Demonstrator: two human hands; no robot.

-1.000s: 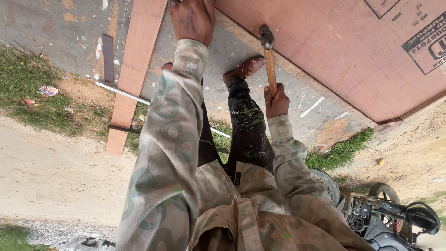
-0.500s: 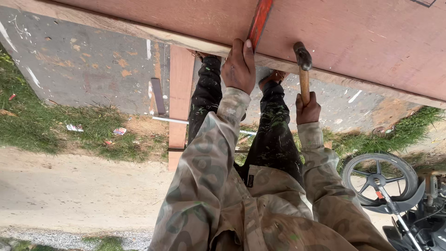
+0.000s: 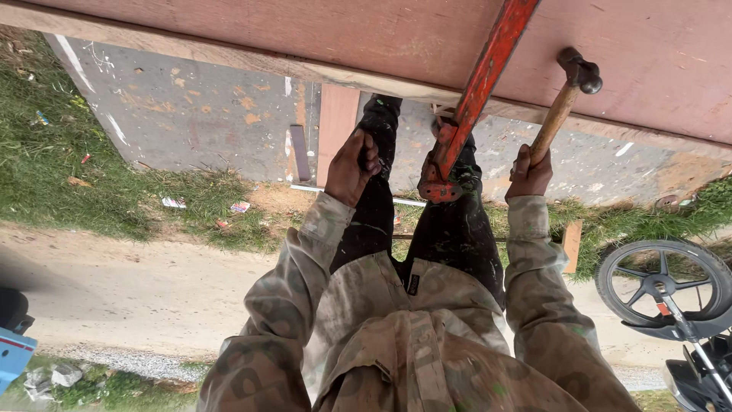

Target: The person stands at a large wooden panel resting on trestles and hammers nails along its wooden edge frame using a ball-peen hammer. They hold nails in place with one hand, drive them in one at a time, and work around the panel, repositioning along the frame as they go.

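My right hand [image 3: 529, 172] grips the wooden handle of a hammer [image 3: 560, 103]. Its dark metal head is raised against the underside edge of a large reddish-brown plywood board [image 3: 366, 34] that spans the top of the view. A red metal bar [image 3: 474, 95] slants down from the board and ends in a hooked foot in front of my dark trousers. My left hand [image 3: 351, 166] hangs beside my left leg with its fingers curled, left of the bar and not touching it. I see nothing in it.
Below lie a grey concrete slab [image 3: 191, 114], a wooden plank [image 3: 337, 126], a grass strip with litter and a dirt path [image 3: 130, 290]. A motorcycle wheel [image 3: 662, 284] stands at the right. A blue object [image 3: 11, 358] shows at the lower left edge.
My left hand has come off the board's edge and dropped beside my leg. The hammer stays raised in my right hand. More of the red bar shows now.
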